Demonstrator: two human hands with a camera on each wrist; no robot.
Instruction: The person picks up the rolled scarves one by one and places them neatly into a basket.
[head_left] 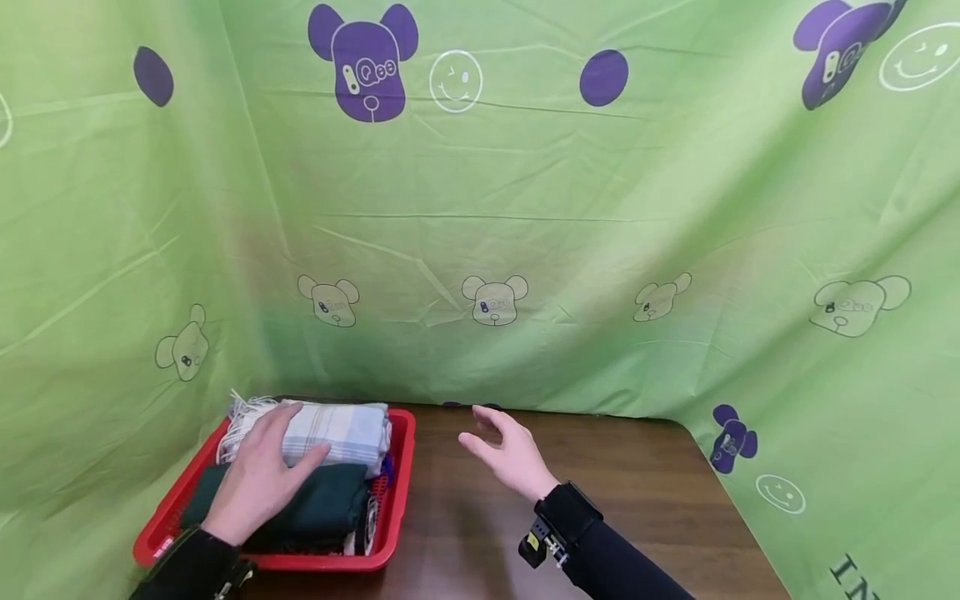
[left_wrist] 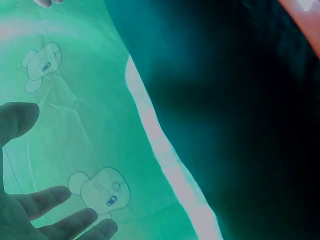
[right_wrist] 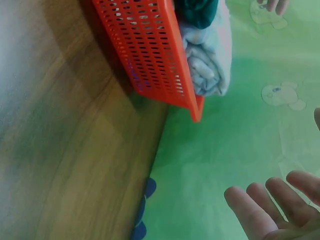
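In the head view a red plastic basket [head_left: 406, 467] stands at the left of the table. Inside it lie a folded dark green cloth [head_left: 330, 500] in front and a pale blue-and-white plaid cloth [head_left: 337, 429] with a fringe behind. My left hand [head_left: 262, 471] hovers over the basket, fingers extended and thumb spread, overlapping both cloths in this view. To the right of the basket, my right hand [head_left: 513, 454] is held above the table with loosely bent fingers and nothing in it. The right wrist view shows the plaid cloth [right_wrist: 207, 70] rolled at its end, rising above the basket rim.
The brown wooden table [head_left: 615, 500] extends to the right of the basket. A green printed curtain [head_left: 525, 183] hangs behind and along both sides, meeting the table's back edge. Some dark and white striped fabric [head_left: 371, 525] shows beneath the green cloth.
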